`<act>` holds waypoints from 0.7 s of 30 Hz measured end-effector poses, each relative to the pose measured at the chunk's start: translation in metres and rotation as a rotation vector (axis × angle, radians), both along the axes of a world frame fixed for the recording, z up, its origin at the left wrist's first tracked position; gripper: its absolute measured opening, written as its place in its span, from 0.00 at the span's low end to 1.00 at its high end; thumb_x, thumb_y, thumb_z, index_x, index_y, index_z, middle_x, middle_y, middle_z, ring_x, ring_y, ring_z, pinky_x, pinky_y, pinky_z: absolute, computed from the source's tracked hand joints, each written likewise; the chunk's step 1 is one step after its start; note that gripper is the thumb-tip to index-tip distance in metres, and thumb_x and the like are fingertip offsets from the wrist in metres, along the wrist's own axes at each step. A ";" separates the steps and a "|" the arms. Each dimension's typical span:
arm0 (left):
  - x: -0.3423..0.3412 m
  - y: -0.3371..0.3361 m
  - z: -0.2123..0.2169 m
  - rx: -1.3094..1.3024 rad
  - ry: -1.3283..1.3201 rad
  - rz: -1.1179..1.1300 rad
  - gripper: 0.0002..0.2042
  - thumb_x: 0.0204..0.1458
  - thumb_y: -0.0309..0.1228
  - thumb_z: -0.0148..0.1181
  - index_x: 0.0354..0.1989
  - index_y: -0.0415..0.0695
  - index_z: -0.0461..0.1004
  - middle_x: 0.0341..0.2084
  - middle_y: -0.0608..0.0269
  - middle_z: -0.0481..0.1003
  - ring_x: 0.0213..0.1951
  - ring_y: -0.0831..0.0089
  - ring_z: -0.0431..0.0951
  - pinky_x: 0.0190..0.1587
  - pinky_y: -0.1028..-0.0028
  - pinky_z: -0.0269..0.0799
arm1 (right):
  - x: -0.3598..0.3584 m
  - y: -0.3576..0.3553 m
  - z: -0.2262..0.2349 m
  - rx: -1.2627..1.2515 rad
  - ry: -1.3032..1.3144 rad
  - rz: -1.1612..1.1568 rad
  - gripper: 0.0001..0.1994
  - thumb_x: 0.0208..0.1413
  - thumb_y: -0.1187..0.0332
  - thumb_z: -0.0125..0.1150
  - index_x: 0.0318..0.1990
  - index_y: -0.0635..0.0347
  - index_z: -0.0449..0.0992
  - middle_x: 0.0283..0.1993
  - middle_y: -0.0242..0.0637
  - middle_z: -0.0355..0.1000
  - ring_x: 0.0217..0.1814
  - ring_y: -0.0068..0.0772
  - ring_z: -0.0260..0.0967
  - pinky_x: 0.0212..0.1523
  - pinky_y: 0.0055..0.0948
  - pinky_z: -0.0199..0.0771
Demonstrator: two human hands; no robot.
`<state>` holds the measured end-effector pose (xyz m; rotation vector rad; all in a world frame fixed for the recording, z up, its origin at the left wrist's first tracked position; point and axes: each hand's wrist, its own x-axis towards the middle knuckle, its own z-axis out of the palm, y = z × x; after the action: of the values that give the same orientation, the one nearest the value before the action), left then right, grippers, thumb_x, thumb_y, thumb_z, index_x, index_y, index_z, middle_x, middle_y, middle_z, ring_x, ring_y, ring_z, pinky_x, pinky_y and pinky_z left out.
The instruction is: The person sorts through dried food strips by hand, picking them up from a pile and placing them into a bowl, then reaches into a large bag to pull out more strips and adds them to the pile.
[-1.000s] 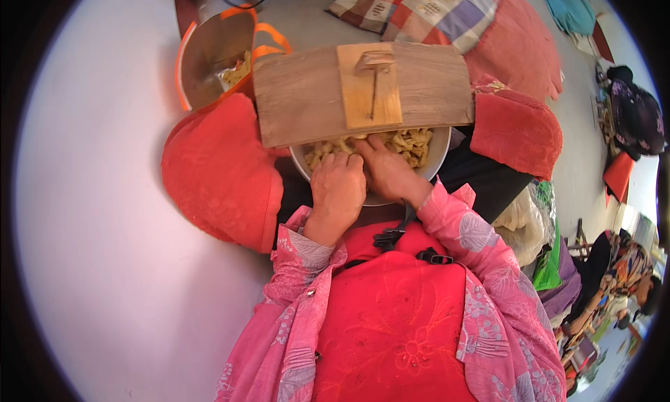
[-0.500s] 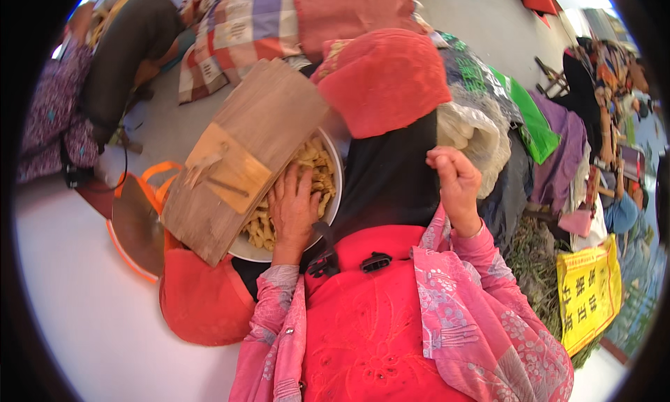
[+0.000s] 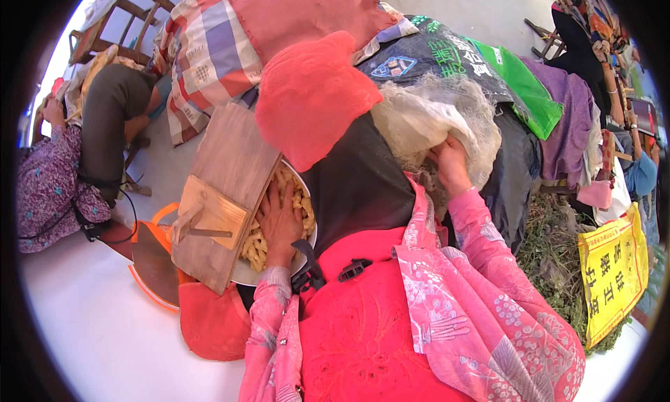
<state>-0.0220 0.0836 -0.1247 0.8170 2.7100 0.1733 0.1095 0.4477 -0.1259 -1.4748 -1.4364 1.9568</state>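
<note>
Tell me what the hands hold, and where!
The right hand touches the whitish sack at its near side, grip unclear; left hand lies open on yellowish pieces.

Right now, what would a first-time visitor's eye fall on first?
Probably the bright red pad over the knee, above the picture's middle. Left of it, a wooden board partly covers a white bowl of yellowish pieces, with the left hand spread on them. Rightward, the right hand meets a pale, frayed sack.
</note>
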 end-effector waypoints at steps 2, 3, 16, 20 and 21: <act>0.000 0.002 0.009 0.030 0.008 -0.007 0.33 0.47 0.34 0.60 0.66 0.53 0.61 0.67 0.53 0.54 0.68 0.49 0.50 0.65 0.48 0.47 | -0.023 -0.003 -0.002 -0.114 0.063 -0.070 0.11 0.64 0.65 0.52 0.51 0.55 0.74 0.47 0.33 0.76 0.44 0.29 0.74 0.44 0.29 0.75; 0.004 0.003 0.018 0.079 0.005 -0.005 0.31 0.47 0.32 0.59 0.65 0.50 0.62 0.66 0.51 0.56 0.67 0.49 0.53 0.64 0.49 0.50 | -0.030 -0.003 -0.004 -0.190 0.131 -0.076 0.11 0.64 0.65 0.53 0.50 0.55 0.74 0.47 0.33 0.76 0.44 0.29 0.74 0.45 0.29 0.75; 0.003 0.162 0.158 0.674 -0.053 -0.512 0.11 0.46 0.19 0.56 0.40 0.39 0.73 0.35 0.53 0.75 0.38 0.57 0.77 0.41 0.66 0.74 | -0.110 0.032 0.003 1.128 0.315 1.002 0.19 0.61 0.67 0.54 0.59 0.58 0.70 0.59 0.41 0.69 0.60 0.36 0.65 0.62 0.32 0.63; 0.008 0.219 0.108 0.196 0.206 -0.658 0.09 0.46 0.28 0.57 0.37 0.43 0.76 0.34 0.59 0.76 0.35 0.66 0.79 0.36 0.68 0.74 | -0.120 0.043 0.002 0.668 0.346 1.102 0.20 0.58 0.67 0.58 0.58 0.59 0.71 0.59 0.43 0.69 0.60 0.37 0.64 0.61 0.32 0.64; 0.007 0.229 0.099 0.070 0.249 -0.671 0.09 0.46 0.28 0.57 0.36 0.44 0.78 0.34 0.59 0.77 0.35 0.67 0.79 0.36 0.68 0.75 | -0.122 0.048 -0.003 0.517 0.342 1.092 0.21 0.56 0.67 0.59 0.58 0.59 0.71 0.59 0.44 0.69 0.60 0.38 0.64 0.61 0.32 0.64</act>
<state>-0.0152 0.3126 -0.0261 1.8089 2.4765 0.0127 -0.0121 0.4956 -0.1294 -0.0468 -2.5741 1.8773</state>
